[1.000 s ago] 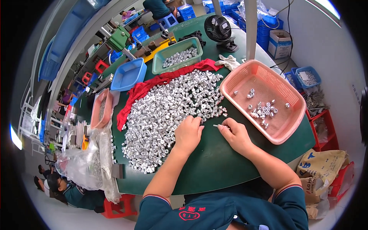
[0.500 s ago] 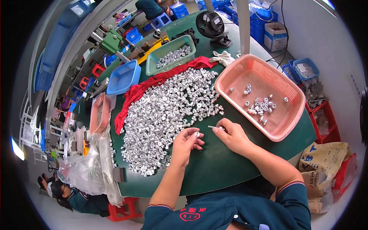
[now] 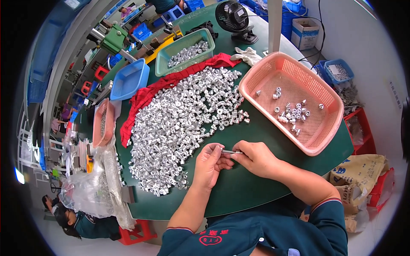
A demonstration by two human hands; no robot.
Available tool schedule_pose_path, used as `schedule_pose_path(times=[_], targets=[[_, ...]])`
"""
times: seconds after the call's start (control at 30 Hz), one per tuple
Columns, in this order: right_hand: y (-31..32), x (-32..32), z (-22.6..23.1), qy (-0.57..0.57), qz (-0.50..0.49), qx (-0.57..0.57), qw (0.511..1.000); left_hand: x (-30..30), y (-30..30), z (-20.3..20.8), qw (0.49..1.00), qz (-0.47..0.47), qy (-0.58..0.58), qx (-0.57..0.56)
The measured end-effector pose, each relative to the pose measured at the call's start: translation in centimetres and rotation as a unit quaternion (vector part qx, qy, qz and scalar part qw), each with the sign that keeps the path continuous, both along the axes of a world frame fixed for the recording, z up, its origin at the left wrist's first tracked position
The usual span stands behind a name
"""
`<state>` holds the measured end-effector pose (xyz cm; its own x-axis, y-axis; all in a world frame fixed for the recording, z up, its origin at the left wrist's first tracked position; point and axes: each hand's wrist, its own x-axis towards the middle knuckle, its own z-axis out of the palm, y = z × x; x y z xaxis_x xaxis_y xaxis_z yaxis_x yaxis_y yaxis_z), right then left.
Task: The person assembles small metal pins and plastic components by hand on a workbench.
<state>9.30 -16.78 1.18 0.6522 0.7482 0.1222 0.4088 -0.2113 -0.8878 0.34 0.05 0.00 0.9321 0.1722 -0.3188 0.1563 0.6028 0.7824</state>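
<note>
My left hand point(image 3: 208, 165) is closed, with a small silver metal bushing pinched between thumb and forefinger, now mostly hidden by the fingertips. My right hand point(image 3: 259, 158) grips a thin metal rod tool point(image 3: 230, 152). The rod points left, and its tip meets the bushing at my left fingertips; whether it sits inside the bore I cannot tell. Just beyond and left of my hands spreads a big heap of loose silver bushings point(image 3: 171, 132) on the green table point(image 3: 239, 192). Right of the heap, a pink plastic basket point(image 3: 314, 147) holds several similar bushings.
A red cloth point(image 3: 141, 98) borders the heap's far side. Behind it stand a green basket point(image 3: 160, 64) of metal parts and a blue tray point(image 3: 130, 81). A black fan point(image 3: 232, 17), white gloves point(image 3: 247, 55) and a metal post point(image 3: 274, 25) are at the back. Plastic bags point(image 3: 87, 187) lie left.
My right hand has moved left, bringing the rod's tip from a gap away up to the bushing in my left hand. The whole view has shifted slightly.
</note>
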Motion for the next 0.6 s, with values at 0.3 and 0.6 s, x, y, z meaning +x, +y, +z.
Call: schedule_pose_path(times=[0.3,0.6], targets=[[-0.45,0.13,0.4,-0.046,0.01,0.004,0.999,-0.08,-0.17,0.17,0.998,-0.007,-0.001,0.067],[-0.66,0.64,0.67,-0.025,0.018,-0.019,0.999,-0.07,0.02,0.88,0.993,-0.044,-0.031,0.107]])
